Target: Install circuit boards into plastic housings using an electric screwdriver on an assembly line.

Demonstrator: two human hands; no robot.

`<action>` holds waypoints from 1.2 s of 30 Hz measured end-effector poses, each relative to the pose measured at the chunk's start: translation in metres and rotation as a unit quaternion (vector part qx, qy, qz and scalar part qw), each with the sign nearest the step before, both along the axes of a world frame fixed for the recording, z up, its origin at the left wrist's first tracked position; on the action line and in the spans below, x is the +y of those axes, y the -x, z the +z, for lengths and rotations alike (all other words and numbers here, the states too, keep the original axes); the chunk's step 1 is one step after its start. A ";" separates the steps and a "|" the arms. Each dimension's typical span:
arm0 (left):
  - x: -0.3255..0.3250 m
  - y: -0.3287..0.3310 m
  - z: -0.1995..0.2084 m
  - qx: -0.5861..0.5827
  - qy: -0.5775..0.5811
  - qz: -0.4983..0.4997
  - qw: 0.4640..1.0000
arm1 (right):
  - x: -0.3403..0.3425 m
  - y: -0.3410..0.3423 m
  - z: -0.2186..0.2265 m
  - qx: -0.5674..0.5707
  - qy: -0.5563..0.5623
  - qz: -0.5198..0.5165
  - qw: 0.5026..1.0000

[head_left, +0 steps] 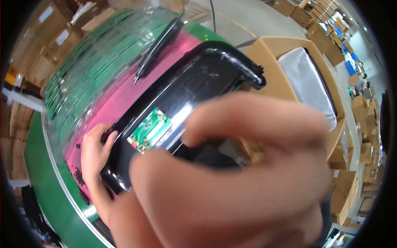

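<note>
A long black glossy plastic housing [194, 78] lies aslant on a pink mat [111, 99]. A green circuit board [151, 129] sits within it. My left hand [93, 151] grips the housing's near left end, thumb over the rim and fingers outside. Very close to the camera and blurred, my right hand [240, 177] is raised above the housing. Its thumb and forefinger are bent with a gap between them, and nothing shows in that gap. It hides the housing's lower right part. Beyond the housing rests a black electric screwdriver [159, 49], bit toward me.
Small dark screws [78, 175] lie on the mat near my left hand. Clear plastic wrapping [91, 78] covers the green table [39, 153] at the far left. To the right, an open cardboard box [269, 53] holds a bagged item [308, 87]. More cartons stand around.
</note>
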State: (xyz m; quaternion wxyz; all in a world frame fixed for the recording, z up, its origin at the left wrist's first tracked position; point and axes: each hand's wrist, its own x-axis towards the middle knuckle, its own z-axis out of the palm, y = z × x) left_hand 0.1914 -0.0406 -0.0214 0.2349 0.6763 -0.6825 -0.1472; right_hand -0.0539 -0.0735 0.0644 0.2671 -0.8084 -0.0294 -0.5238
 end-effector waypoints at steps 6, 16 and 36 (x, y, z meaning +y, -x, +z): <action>-0.004 0.026 0.005 -0.017 -0.024 0.062 0.998 | -0.007 0.055 0.007 -0.020 0.035 -0.006 0.999; -0.008 -0.003 -0.011 0.009 -0.080 -0.005 0.997 | 0.004 0.012 0.011 -0.003 0.140 -0.013 0.990; 0.021 -0.009 0.002 -0.114 0.025 0.006 0.993 | -0.144 0.485 -0.184 0.465 -0.216 -0.705 0.491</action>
